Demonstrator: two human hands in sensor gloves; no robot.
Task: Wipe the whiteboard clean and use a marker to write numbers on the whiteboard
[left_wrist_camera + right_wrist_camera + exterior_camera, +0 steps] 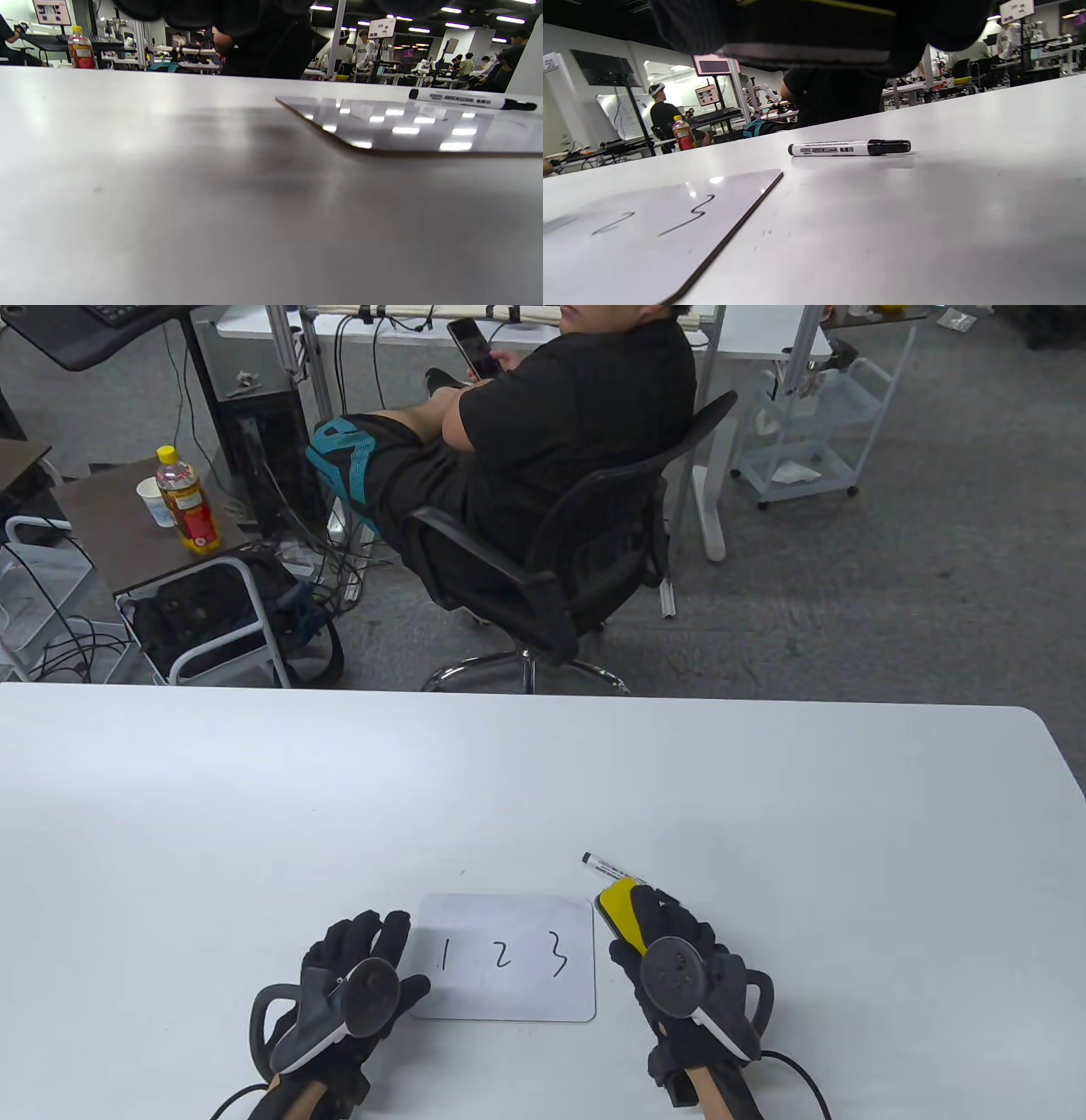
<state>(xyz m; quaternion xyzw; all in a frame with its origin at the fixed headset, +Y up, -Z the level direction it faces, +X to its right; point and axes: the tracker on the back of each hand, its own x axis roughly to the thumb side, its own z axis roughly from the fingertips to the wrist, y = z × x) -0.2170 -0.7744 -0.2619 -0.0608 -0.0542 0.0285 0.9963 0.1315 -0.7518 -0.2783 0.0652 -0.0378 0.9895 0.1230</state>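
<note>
A small whiteboard (509, 929) lies flat near the table's front edge with 1, 2 and 3 written on it in black. My left hand (369, 954) lies flat at the board's left edge, fingers straight, the thumb at its lower left corner. Just right of the board, my right hand (674, 946) holds a yellow and black eraser (622, 914). A capped white marker (607, 868) lies on the table just beyond the eraser. The marker (846, 148) and the board (649, 228) show in the right wrist view, and the left wrist view has the marker (471, 100) behind the board (424, 127).
The white table (254, 814) stretches far and wide around the board. Beyond its far edge a person sits in a black office chair (551, 585) holding a phone. A bottle (188, 502) and a cup stand on a side table at the back left.
</note>
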